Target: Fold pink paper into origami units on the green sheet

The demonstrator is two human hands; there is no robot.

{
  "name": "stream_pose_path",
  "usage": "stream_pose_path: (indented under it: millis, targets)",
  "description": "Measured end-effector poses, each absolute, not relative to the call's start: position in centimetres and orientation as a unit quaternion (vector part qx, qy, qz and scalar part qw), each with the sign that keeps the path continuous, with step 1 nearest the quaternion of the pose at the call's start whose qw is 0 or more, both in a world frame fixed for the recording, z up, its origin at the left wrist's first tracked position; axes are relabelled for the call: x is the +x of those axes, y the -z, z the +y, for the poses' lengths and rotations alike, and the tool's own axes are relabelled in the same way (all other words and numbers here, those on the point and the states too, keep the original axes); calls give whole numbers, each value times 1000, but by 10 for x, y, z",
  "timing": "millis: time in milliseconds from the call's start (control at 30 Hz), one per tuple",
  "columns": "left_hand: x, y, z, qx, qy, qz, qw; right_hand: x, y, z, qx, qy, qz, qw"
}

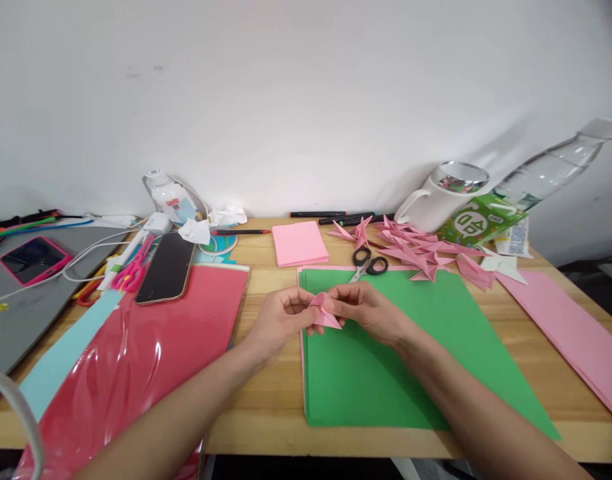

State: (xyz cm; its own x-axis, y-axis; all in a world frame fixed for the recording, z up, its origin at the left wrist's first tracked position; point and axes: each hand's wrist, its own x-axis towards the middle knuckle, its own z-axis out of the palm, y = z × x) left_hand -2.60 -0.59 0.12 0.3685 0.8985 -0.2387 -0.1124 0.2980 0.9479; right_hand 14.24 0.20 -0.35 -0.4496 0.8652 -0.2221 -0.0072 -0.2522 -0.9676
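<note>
Between both hands is a small piece of folded pink paper (328, 319), held over the left edge of the green paper stack (386, 373). My left hand (282, 317) pinches its left side, and my right hand (363, 308) grips it from the upper right with thumb and fingers. One pointed corner sticks out below the fingers; the rest is partly hidden. Just beyond my right hand lie black-handled scissors (370, 263). A stack of square pink paper (300, 244) sits further back, and several folded pink paper pieces (416, 247) are heaped at the back right.
A white mug (426, 203), a green carton (479, 220) and a clear bottle (556, 167) stand at the back right. On the left, a phone (167, 268) rests on red paper in plastic wrap (186, 347). Pink scissors (135, 267) and cables lie nearby. Pink sheets (576, 333) lie far right.
</note>
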Motion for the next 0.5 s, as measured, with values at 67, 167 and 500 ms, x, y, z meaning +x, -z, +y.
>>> stream_pose_path:
  millis: [67,167,500]
  targets:
    - [-26,0,-5,451,-379,428,685,141,3,2,-427,-662,-524,325]
    - [-26,-1,-5,442,-394,442,674,140,3,3,-433,-665,-508,336]
    - [-26,-5,-5,439,-420,473,638,143,6,3,-451,-675,-477,336]
